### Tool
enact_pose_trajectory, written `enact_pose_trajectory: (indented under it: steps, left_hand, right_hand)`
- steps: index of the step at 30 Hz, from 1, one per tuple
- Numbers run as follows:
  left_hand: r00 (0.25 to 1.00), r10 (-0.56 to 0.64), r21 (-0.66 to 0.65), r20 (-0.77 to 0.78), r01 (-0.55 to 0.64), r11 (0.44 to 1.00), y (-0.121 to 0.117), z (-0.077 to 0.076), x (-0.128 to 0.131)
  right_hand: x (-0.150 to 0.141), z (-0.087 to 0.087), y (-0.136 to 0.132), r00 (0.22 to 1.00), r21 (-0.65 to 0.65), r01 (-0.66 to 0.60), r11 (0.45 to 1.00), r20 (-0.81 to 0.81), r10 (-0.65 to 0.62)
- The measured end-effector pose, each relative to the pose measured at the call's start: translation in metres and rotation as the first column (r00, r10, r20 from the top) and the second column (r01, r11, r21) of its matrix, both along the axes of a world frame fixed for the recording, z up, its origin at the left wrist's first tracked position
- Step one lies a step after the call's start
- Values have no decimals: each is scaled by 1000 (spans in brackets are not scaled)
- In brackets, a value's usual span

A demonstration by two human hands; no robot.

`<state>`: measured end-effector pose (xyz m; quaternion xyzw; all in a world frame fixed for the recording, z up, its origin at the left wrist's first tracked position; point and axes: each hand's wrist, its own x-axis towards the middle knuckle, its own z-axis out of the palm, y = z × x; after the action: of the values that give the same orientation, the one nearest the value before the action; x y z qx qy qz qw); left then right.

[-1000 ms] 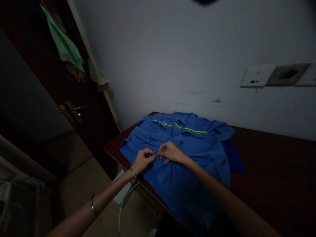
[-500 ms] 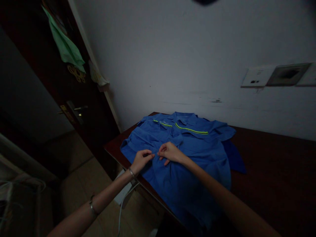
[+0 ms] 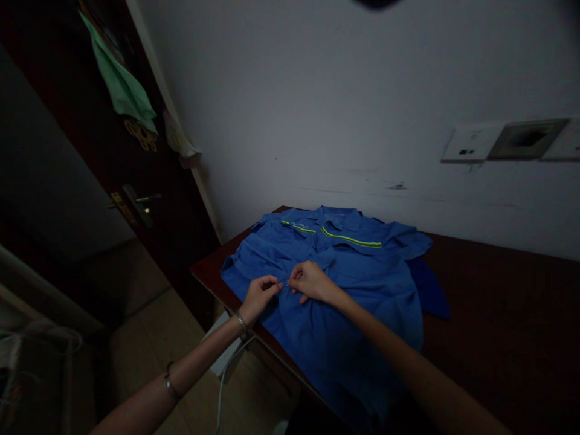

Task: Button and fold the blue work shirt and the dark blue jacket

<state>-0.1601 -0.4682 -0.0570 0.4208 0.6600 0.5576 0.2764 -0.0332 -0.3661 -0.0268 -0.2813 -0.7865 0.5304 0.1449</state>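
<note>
A blue short-sleeved shirt (image 3: 371, 278) with a collar and yellow-green chest stripes lies spread on a dark reddish-brown table (image 3: 493, 302). Over the middle of its front, my left hand (image 3: 260, 297) pinches the fabric between thumb and fingertips. Close by on the right, my right hand (image 3: 312, 281) is closed in a pinch on the same front edge, its lower fingers curled. The two sets of fingertips nearly meet. A tiny pale spot shows between them, too small to name. Creases run outward from this place.
A darker blue cloth (image 3: 430, 290) sticks out from under the shirt at right. Behind the table rises a white wall with sockets (image 3: 473, 142). To the left stands a dark door with a handle (image 3: 147, 199) and a hanging green cloth (image 3: 122, 90). A white cable (image 3: 220, 393) hangs below the table edge.
Both hands stay at the same place on the shirt front. The fingertips shift very slightly, and the tiny pale spot between them shows a little more clearly.
</note>
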Motion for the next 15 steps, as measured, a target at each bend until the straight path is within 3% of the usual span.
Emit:
enact_pose_trajectory:
  steps: [4, 6, 10, 13, 15]
  left_hand:
    - [967, 20, 110, -253, 8, 994, 0, 0, 2]
    - [924, 49, 167, -380, 16, 986, -1, 1, 6]
    - [853, 92, 207, -514, 19, 978, -6, 3, 19]
    - [806, 74, 201, -588, 57, 978, -9, 2, 25]
    - [775, 48, 188, -630, 93, 978, -11, 0, 27]
  right_hand:
    - [-2, -6, -1, 1000, 130, 24, 991, -23, -21]
    - [-3, -8, -1, 999, 135, 28, 990, -47, -21]
    - [-3, -9, 2, 998, -49, 8, 999, -68, -11]
    - [-3, -7, 5, 997, -220, 9, 975, -78, -27]
    - [-3, -6, 5, 996, -267, 8, 964, -86, -32]
